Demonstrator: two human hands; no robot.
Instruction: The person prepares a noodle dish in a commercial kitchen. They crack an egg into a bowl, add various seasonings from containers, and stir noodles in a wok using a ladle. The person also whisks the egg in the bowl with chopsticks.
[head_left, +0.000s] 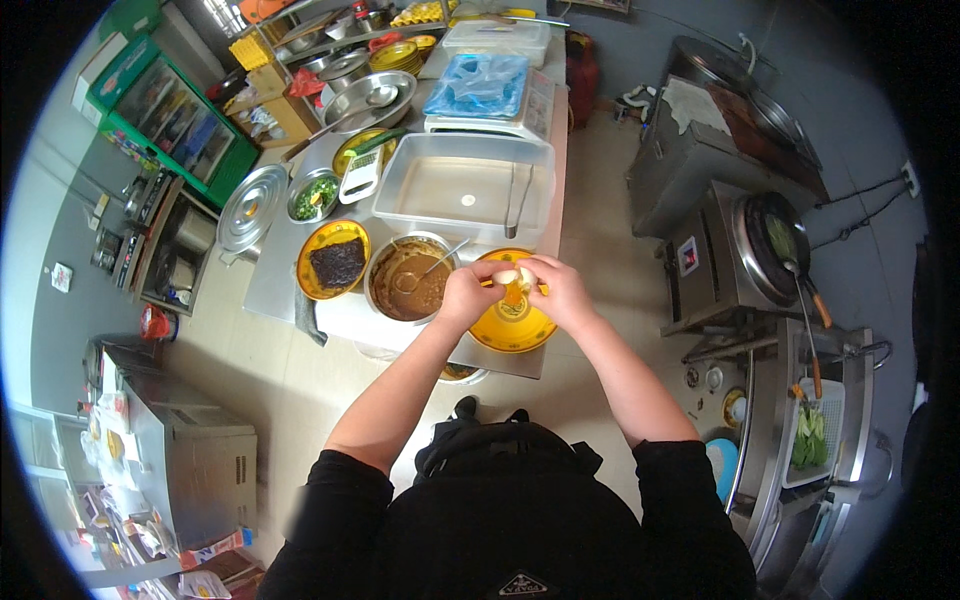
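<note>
A cracked egg (505, 277) is held between my two hands, its pale shell parted into halves. My left hand (474, 289) pinches one half, and my right hand (556, 291) grips the other. Orange yolk (514, 294) hangs below the shell, over a yellow patterned plate (514, 334) at the table's near edge. Whether the yolk touches the plate I cannot tell. Left of my hands stands a metal pot (369, 289) of brown sauce with a ladle (442, 259) in it. Beyond it, another yellow plate (306, 279) carries a dark, flat block of food.
Behind the plate, a clear plastic bin (435, 187) holds metal tongs (517, 199). A bowl of chopped greens (315, 196), a white grater (361, 176) and a pot lid (253, 206) sit further left. A wok (776, 232) on a stove and a sink with leafy greens (810, 439) are at right.
</note>
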